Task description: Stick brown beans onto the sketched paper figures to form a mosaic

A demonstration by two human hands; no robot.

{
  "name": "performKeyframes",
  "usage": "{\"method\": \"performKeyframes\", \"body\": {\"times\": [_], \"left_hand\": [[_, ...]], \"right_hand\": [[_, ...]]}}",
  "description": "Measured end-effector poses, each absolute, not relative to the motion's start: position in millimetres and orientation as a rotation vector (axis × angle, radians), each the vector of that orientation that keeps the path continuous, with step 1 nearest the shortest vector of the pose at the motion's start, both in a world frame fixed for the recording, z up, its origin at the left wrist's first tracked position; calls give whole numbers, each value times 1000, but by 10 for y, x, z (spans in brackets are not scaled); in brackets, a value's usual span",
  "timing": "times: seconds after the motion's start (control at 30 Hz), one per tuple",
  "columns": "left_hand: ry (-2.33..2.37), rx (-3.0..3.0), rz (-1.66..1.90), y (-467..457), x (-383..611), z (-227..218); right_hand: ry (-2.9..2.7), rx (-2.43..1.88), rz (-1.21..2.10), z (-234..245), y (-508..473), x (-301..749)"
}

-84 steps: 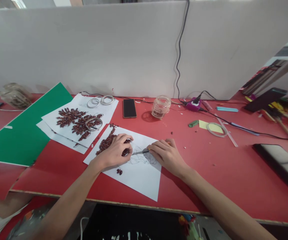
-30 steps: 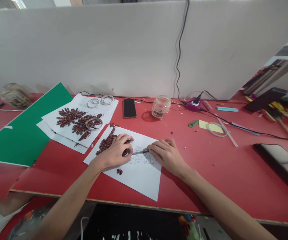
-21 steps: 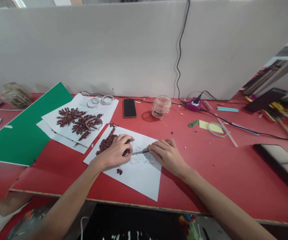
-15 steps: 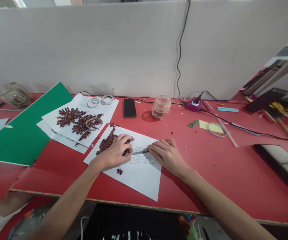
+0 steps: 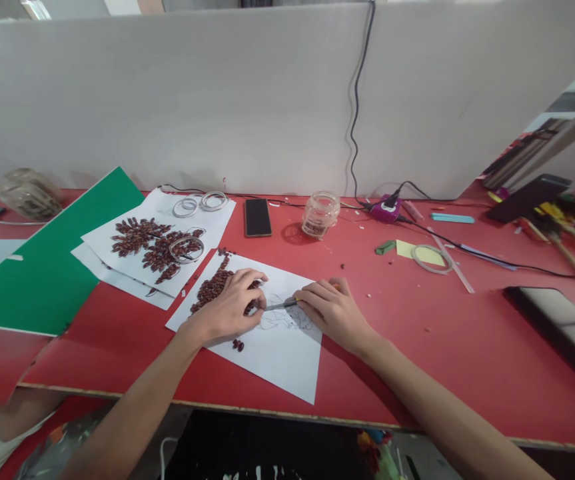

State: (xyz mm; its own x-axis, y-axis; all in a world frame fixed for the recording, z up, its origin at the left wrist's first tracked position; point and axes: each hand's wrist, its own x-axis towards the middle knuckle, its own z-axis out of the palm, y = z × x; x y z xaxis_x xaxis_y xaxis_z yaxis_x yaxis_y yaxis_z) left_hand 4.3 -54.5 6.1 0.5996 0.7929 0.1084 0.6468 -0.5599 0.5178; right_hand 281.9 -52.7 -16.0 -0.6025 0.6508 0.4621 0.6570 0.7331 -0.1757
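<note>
A white sheet (image 5: 272, 350) with a pencilled outline lies on the red table (image 5: 417, 347). Rows of dark red-brown beans (image 5: 211, 288) cover its upper left part. My left hand (image 5: 230, 303) rests on the beans with its fingers curled down over them. My right hand (image 5: 334, 310) is closed on a thin grey tool (image 5: 280, 305) whose tip points left, almost touching the left fingertips. Two or three loose beans (image 5: 238, 345) lie just below my left hand.
Finished bean pictures (image 5: 154, 243) with tape rings, a green card (image 5: 42, 267), a black phone (image 5: 258, 217) and a glass jar (image 5: 320, 213) lie behind. A purple device (image 5: 386, 209) with cables, a tape ring (image 5: 432, 259) and a dark tablet (image 5: 557, 320) sit at the right. Another person's arm (image 5: 17, 410) shows at the lower left.
Both hands stay almost still on the sheet. At the far left a pale sheet has shifted at the table edge, and the view has tilted slightly.
</note>
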Motion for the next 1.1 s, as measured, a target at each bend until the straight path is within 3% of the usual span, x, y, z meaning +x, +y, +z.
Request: {"method": "performKeyframes", "body": {"times": [0.47,1.1], "left_hand": [[1231,2594,138,-548,250,335],[1309,2340,428,-534,88,33]], "right_hand": [[-2456,-1010,-16,-130,-537,2863],[-2457,-1020,16,-92,-545,2864]]}}
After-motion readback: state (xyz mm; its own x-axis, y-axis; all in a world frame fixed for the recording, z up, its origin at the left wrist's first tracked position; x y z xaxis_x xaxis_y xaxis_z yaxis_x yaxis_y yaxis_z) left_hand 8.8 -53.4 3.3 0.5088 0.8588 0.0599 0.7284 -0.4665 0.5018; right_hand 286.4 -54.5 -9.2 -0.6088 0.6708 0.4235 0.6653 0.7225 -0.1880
